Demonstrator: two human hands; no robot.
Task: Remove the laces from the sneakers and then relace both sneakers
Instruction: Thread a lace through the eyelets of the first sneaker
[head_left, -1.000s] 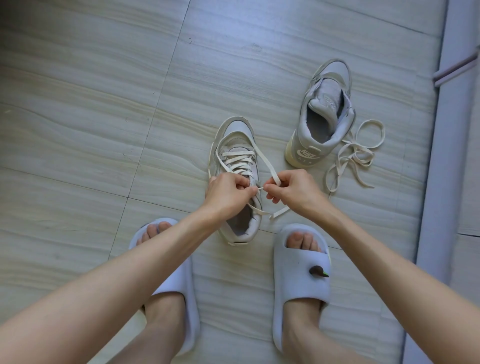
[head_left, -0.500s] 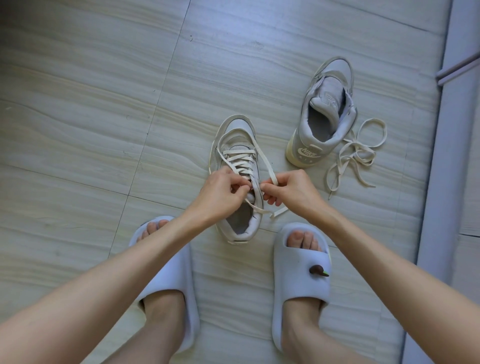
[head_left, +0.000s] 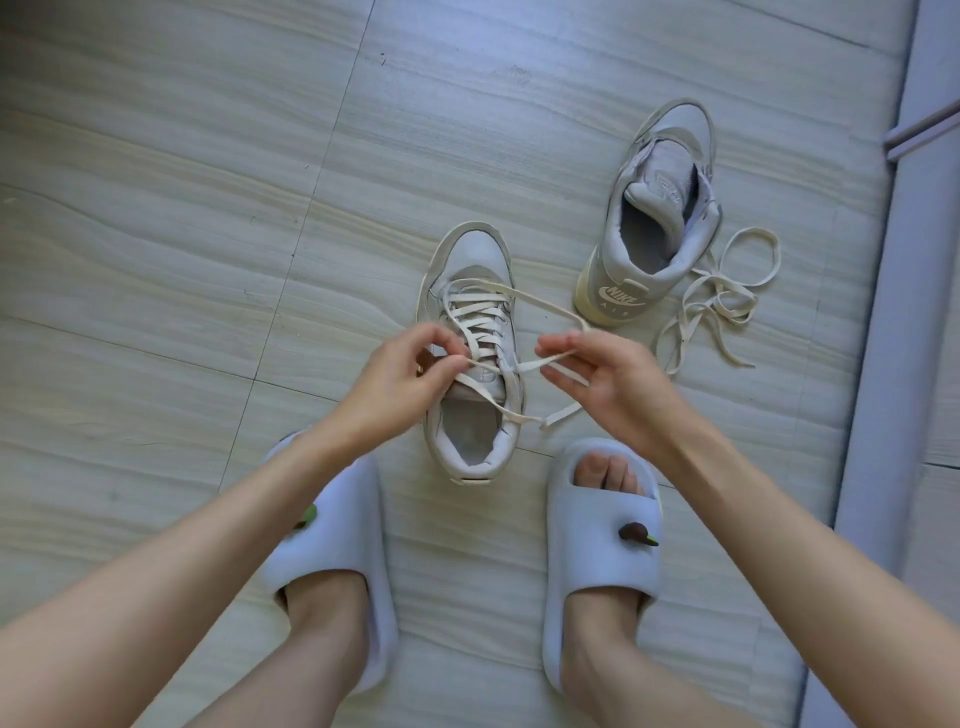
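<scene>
A grey sneaker (head_left: 470, 260) stands on the floor between my feet, toe pointing away, with a cream lace (head_left: 480, 322) crossed through most of its eyelets. My left hand (head_left: 410, 374) pinches one strand of that lace at the sneaker's left side. My right hand (head_left: 608, 379) pinches the other strand, which loops out to the right and trails down past the collar. A second grey sneaker (head_left: 660, 218) without a lace lies further away on the right. Its loose cream lace (head_left: 722, 301) is tangled on the floor beside it.
Pale striped floor tiles (head_left: 208, 208) surround the sneakers. My feet wear white slides, the left slide (head_left: 337, 551) and the right slide (head_left: 597, 566), just in front of the near sneaker. A grey wall or door frame (head_left: 893, 312) runs along the right edge.
My hands have drawn apart, pulling the lace strands out to each side over the near sneaker's tongue. A long loop of lace now stretches to the right.
</scene>
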